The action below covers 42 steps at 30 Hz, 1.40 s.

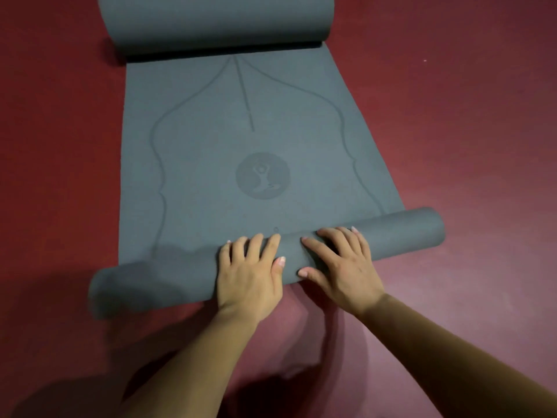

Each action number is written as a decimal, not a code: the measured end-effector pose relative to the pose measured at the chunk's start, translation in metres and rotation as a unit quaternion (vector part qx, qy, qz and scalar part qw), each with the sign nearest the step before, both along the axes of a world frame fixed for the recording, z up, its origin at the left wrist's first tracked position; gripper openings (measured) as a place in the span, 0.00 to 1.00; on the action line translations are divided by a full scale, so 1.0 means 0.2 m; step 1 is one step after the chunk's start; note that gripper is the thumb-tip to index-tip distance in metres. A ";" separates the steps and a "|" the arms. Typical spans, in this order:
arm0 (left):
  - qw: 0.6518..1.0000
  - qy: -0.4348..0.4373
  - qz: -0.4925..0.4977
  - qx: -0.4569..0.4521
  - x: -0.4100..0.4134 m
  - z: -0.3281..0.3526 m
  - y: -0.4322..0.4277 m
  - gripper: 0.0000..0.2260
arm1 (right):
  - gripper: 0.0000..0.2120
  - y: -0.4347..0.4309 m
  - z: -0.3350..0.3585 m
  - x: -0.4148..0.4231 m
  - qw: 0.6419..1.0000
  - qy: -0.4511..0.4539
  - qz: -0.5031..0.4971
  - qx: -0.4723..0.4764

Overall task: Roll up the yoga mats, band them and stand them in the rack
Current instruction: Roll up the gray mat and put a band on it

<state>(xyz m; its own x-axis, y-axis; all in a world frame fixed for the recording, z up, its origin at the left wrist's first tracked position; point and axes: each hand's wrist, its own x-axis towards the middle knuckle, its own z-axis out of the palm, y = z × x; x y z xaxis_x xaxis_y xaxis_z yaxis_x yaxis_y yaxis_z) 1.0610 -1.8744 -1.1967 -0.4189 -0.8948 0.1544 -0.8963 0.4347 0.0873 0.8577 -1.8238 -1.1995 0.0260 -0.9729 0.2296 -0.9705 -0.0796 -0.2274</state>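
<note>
A grey-blue yoga mat (256, 140) lies on the floor, with a round embossed logo (262, 175) and curved lines on it. Its near end is wound into a roll (401, 233) that runs slantwise across the view. My left hand (250, 276) presses flat on top of the roll near its middle, fingers spread. My right hand (340, 263) rests beside it, fingers straight over the roll. The mat's far end curls up into a second big roll (217, 22) at the top of the view.
Dark red floor (467, 131) surrounds the mat on all sides. No rack or band shows in view.
</note>
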 end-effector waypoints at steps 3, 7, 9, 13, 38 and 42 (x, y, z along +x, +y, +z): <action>0.999 0.034 -0.008 -0.041 -0.02 0.03 -0.05 0.19 | 0.28 -0.07 -0.01 -0.02 1.000 -0.004 -0.001 -0.018; 0.997 0.047 -0.005 -0.055 -0.03 0.01 0.00 0.18 | 0.26 -0.17 0.00 -0.03 1.000 -0.010 0.009 -0.014; 0.998 0.040 0.004 -0.049 -0.04 0.00 0.00 0.19 | 0.27 -0.18 0.01 -0.04 1.000 -0.011 0.018 -0.009; 0.998 0.027 0.008 -0.048 -0.05 -0.01 -0.03 0.18 | 0.30 -0.16 0.02 -0.06 0.999 -0.013 0.045 -0.002; 0.993 0.000 0.114 -0.015 -0.17 0.06 -0.35 0.20 | 0.29 -0.43 0.02 -0.14 0.995 -0.016 0.100 0.016; 0.995 0.033 0.078 -0.053 -0.17 -0.01 -0.21 0.22 | 0.28 -0.47 0.04 -0.15 0.995 -0.020 0.101 0.015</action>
